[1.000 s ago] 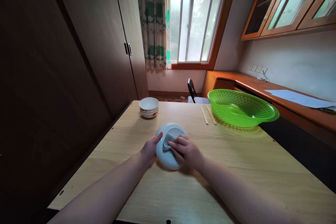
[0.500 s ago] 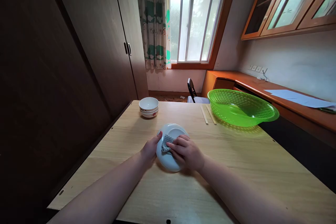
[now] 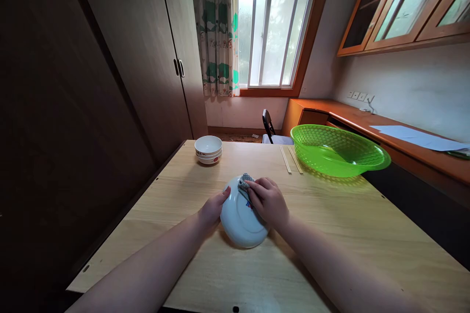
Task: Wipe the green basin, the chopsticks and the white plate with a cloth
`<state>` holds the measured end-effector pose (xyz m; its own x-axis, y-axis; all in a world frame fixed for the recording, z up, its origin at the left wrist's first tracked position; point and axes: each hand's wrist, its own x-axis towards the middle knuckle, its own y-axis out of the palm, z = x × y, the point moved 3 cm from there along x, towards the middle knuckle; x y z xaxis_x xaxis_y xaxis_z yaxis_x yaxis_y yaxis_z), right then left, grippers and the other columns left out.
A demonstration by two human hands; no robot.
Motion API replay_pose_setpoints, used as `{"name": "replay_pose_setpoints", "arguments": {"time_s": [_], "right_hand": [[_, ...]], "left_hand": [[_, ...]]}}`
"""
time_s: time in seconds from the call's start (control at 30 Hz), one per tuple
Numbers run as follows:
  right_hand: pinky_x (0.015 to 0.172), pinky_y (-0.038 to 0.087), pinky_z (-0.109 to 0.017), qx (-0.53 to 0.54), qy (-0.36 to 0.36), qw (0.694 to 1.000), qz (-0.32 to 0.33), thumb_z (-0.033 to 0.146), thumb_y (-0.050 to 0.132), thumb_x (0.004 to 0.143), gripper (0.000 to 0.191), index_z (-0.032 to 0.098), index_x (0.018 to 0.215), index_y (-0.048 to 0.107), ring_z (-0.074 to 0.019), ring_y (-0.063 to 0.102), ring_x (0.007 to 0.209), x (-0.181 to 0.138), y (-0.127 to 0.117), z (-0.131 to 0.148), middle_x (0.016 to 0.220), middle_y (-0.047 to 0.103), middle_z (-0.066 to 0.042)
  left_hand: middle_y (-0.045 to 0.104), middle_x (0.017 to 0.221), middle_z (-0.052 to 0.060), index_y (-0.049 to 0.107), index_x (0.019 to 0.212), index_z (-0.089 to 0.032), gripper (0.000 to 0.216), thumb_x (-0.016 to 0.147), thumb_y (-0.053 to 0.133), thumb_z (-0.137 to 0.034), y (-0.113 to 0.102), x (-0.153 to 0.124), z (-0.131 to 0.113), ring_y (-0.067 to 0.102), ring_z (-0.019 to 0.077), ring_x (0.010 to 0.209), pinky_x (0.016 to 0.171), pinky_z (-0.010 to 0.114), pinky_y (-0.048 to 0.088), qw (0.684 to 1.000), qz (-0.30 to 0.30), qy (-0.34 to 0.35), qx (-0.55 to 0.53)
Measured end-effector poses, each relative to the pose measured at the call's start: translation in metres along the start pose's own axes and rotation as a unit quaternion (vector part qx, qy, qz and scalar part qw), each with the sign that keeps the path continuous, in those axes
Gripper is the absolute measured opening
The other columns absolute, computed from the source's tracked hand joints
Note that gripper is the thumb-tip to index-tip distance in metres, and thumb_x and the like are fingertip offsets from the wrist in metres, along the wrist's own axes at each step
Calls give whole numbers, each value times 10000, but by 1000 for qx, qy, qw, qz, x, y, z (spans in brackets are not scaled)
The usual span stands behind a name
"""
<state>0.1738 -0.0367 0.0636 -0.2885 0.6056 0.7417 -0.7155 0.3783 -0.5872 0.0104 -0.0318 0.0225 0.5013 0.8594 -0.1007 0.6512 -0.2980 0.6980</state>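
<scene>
A white plate is tilted up just above the wooden table in the middle of the view. My left hand grips its left rim. My right hand presses a small grey cloth against the plate's far upper edge; a bit of red pattern shows on the plate beside my fingers.
Stacked white bowls stand at the far left of the table. A pair of chopsticks lies beside a green plastic basket at the far right. A chair stands behind the table, a wardrobe to the left, a desk on the right.
My right hand has slid the cloth from the plate's centre up to its far edge. The plate has tipped more toward me and sits a little lower in view.
</scene>
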Motion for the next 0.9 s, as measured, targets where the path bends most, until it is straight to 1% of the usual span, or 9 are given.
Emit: {"name": "replay_pose_setpoints", "arguments": {"time_s": [0.13,0.23,0.33,0.47,0.57,0.63,0.73,0.83,0.9], "right_hand": [[768,486,-343,-7,43,999,-4,295,504,946,265,233,1092,717,-191,599,796,2,1,-11,822,653,-60],[731,479,-325,1,87,996,-9,329,500,946,263,222,987,737,-187,597,771,3,1,-21,800,649,-58],[684,479,-310,36,125,991,-12,372,484,947,299,216,913,737,-177,598,729,4,3,-31,786,649,-54],[643,475,-303,102,191,976,-13,438,494,920,351,196,874,745,-169,594,675,2,8,-47,781,656,-55],[642,467,-300,160,269,950,-8,503,523,871,392,184,864,752,-189,615,717,-1,14,-59,784,686,-59],[642,465,-298,214,330,919,-9,560,552,820,441,171,871,751,-208,627,749,-4,18,-68,802,713,-63],[614,451,-294,285,400,871,-14,638,603,723,523,149,848,739,-209,617,705,-7,24,-77,774,719,-64],[597,441,-290,323,426,845,-23,677,622,672,557,147,813,717,-196,595,662,-9,28,-80,731,703,-65],[611,446,-291,328,425,843,-31,689,614,674,556,154,797,704,-196,595,673,-10,30,-80,734,701,-68]], "left_hand": [[754,992,166,646,1194,-84,448,855,636,-376,0,-1,-3,674,349,1052,990,459,465,1000,-9,-1,9],[759,934,178,680,1115,-61,408,819,666,-340,-3,-2,-4,687,359,1016,946,446,495,1000,-24,3,18],[762,900,171,695,1075,-58,358,797,663,-281,-6,-2,-6,704,353,965,895,427,521,999,-48,8,21],[766,872,153,686,1096,-62,358,793,629,-246,-10,-2,-8,720,331,904,856,411,539,996,-88,10,15],[768,858,146,675,1121,-61,377,800,607,-247,-12,-1,-9,725,325,883,857,415,541,993,-115,7,5],[769,876,142,668,1139,-64,388,818,579,-262,-12,-1,-11,723,323,904,885,421,533,992,-130,5,-11],[770,924,137,657,1171,-69,409,844,539,-285,-11,-1,-14,713,320,955,931,431,515,989,-144,11,-33],[768,944,133,658,1172,-72,403,863,506,-282,-10,-2,-19,704,315,988,951,433,507,985,-162,35,-50],[770,938,126,669,1144,-77,377,874,493,-272,-10,-2,-22,702,307,999,953,425,508,981,-178,53,-60]]}}
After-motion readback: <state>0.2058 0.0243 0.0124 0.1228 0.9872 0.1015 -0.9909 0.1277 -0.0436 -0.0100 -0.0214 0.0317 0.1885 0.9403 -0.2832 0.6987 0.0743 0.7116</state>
